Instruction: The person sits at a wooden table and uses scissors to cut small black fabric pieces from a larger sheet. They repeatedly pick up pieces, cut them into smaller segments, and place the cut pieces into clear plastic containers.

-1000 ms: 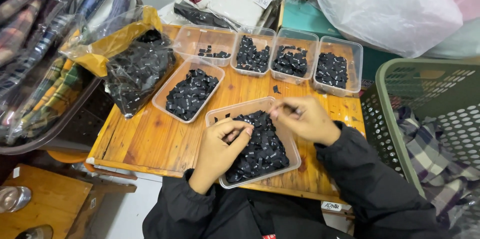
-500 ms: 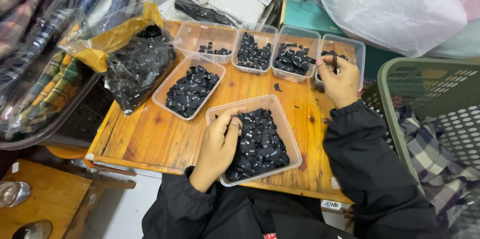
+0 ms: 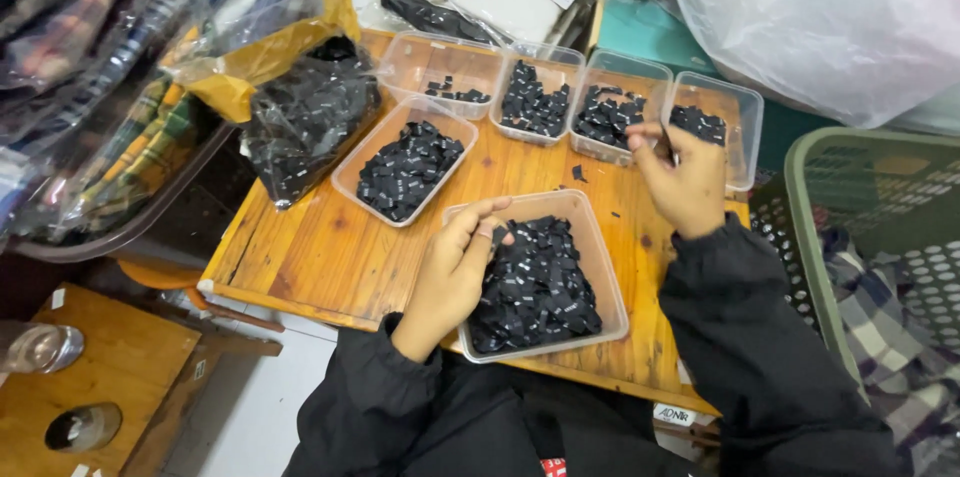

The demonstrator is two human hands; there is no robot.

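Note:
A clear plastic tray (image 3: 600,267) full of small black fabric labels (image 3: 535,287) sits at the near edge of a wooden table (image 3: 300,257). My left hand (image 3: 455,267) rests on that tray's left rim, fingers curled into the labels. My right hand (image 3: 680,177) hovers over the table near the far right tray (image 3: 745,132), pinching a small black label between thumb and fingers. Several more clear trays of black labels stand in a row at the back: one nearly bare (image 3: 440,62), two fuller ones (image 3: 535,97) (image 3: 610,112). Another tray (image 3: 405,167) lies angled in the middle.
A clear bag of black labels (image 3: 305,117) with a yellow top lies at the table's left. A green plastic basket (image 3: 880,237) with plaid cloth stands on the right. A large white plastic bag (image 3: 820,17) sits at the back right. Bagged plaid garments (image 3: 110,107) pile up on the left.
My right hand went from the near tray to the far right tray, then drew back slightly toward me. My left hand stayed at the near tray, fingers shifting among the labels.

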